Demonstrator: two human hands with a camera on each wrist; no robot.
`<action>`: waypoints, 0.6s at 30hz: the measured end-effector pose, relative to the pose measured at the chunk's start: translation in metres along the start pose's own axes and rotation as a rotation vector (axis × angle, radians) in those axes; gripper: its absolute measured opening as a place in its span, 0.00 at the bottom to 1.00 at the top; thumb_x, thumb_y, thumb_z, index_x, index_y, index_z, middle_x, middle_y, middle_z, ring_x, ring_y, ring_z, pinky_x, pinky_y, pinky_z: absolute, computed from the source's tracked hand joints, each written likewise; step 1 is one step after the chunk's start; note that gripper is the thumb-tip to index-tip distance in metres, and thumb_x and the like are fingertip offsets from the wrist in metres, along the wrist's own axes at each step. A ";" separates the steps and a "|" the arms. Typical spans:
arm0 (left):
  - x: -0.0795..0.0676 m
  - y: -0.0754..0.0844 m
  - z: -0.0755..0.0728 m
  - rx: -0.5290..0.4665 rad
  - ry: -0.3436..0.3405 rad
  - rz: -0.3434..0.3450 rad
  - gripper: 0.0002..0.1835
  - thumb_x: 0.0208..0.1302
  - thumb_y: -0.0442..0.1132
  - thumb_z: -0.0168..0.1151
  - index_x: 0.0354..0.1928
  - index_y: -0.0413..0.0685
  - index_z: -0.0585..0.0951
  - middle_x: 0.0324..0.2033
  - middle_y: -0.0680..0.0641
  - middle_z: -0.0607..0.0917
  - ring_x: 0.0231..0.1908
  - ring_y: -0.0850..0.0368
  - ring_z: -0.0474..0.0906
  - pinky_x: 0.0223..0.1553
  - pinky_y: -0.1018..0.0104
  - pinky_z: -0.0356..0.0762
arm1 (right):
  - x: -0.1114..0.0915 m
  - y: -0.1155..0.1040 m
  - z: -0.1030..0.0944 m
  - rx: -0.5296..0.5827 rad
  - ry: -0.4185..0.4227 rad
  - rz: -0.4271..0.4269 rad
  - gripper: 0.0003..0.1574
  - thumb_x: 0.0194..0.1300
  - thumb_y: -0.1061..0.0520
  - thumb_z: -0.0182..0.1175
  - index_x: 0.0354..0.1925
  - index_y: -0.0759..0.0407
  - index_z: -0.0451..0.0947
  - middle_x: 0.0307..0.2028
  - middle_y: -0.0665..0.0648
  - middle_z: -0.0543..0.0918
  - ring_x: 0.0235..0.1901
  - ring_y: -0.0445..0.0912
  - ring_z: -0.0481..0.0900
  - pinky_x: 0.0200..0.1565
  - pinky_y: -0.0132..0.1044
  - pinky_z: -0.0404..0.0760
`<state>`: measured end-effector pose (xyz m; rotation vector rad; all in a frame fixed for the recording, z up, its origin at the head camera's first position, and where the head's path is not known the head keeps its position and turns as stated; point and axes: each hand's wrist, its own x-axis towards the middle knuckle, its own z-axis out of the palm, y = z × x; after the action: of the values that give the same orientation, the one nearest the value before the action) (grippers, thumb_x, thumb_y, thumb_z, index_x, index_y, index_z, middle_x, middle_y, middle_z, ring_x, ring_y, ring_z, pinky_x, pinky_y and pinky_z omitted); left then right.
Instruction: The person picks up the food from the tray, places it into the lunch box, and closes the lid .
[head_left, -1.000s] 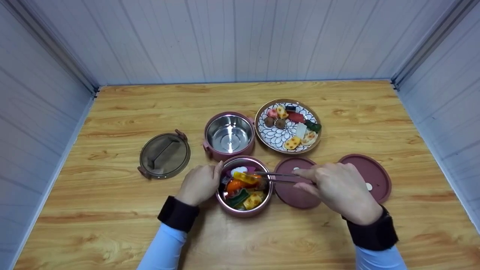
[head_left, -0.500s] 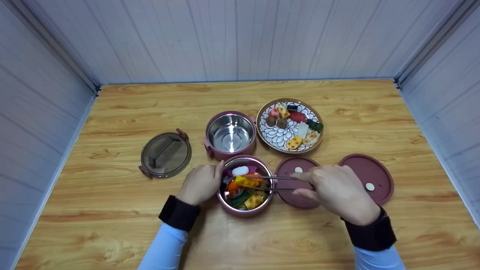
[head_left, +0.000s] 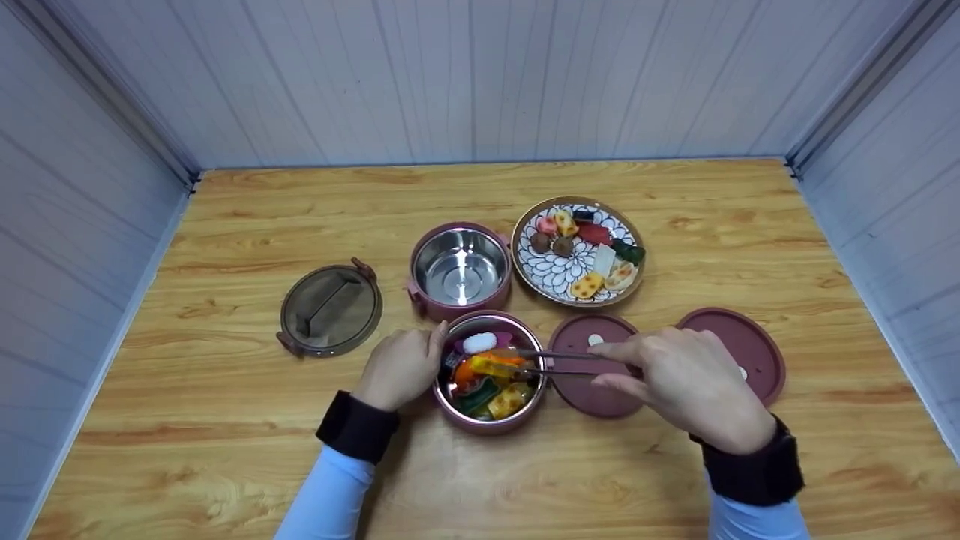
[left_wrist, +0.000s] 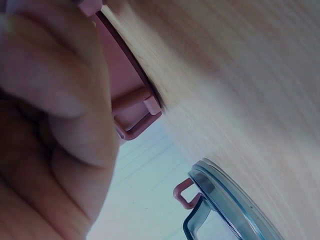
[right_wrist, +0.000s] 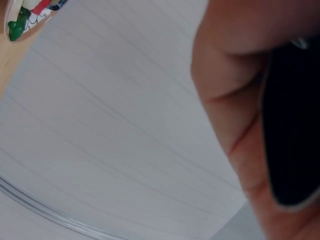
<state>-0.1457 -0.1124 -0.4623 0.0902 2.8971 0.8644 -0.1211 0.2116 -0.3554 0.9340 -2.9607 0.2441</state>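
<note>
My left hand (head_left: pixel 397 367) grips the left side of a dusty-pink lunch-box bowl (head_left: pixel 487 426) with a steel inside, its thumb at the rim. In the left wrist view curled fingers (left_wrist: pixel 55 95) hide much of that grip. From the right, my right hand (head_left: pixel 690 382) holds metal tongs (head_left: pixel 574 355), thumb and index finger along the two arms. Their tips reach into the bowl at a yellow food piece (head_left: pixel 491 367); whether they pinch it I cannot tell. Around it lie orange, green and white food pieces. The right wrist view leaves the tongs out.
A second steel-lined bowl (head_left: pixel 459 279) stands behind the first. Beside it, a patterned plate (head_left: pixel 555 276) carries several food pieces. Two round plum-coloured lids (head_left: pixel 592 394) lie to the right, one partly under my right hand. A clear brown lid (head_left: pixel 330 309) lies left.
The tongs' arms spread wider half a second ago and now stand closer together. The yellow piece has shifted slightly toward me within the bowl. My left hand stays put.
</note>
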 end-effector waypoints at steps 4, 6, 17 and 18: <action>0.000 -0.001 0.000 -0.001 0.003 0.006 0.30 0.79 0.53 0.39 0.14 0.53 0.65 0.13 0.53 0.63 0.17 0.51 0.69 0.24 0.59 0.64 | 0.004 0.001 0.007 0.000 0.002 -0.020 0.21 0.58 0.38 0.69 0.48 0.41 0.88 0.34 0.47 0.89 0.25 0.46 0.83 0.17 0.39 0.69; 0.001 -0.001 0.000 0.010 0.008 0.016 0.30 0.79 0.53 0.39 0.15 0.53 0.65 0.14 0.52 0.64 0.18 0.51 0.70 0.25 0.58 0.65 | 0.006 0.002 0.010 0.007 0.000 -0.013 0.20 0.58 0.38 0.69 0.48 0.41 0.88 0.32 0.47 0.88 0.25 0.46 0.83 0.18 0.40 0.69; 0.002 -0.001 0.001 0.020 0.005 0.014 0.29 0.80 0.52 0.39 0.15 0.53 0.65 0.14 0.51 0.66 0.19 0.50 0.70 0.25 0.57 0.66 | 0.013 0.011 0.015 -0.012 0.048 0.014 0.20 0.59 0.39 0.69 0.49 0.41 0.88 0.28 0.49 0.86 0.23 0.46 0.81 0.17 0.42 0.69; 0.002 -0.001 0.001 0.017 0.000 0.008 0.29 0.80 0.52 0.39 0.15 0.53 0.65 0.14 0.52 0.65 0.18 0.51 0.69 0.25 0.57 0.65 | 0.014 0.010 0.016 -0.020 0.046 0.006 0.21 0.59 0.39 0.69 0.49 0.41 0.88 0.30 0.51 0.87 0.24 0.48 0.83 0.17 0.43 0.70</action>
<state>-0.1473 -0.1121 -0.4638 0.1029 2.9064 0.8418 -0.1378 0.2096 -0.3720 0.9052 -2.9194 0.2329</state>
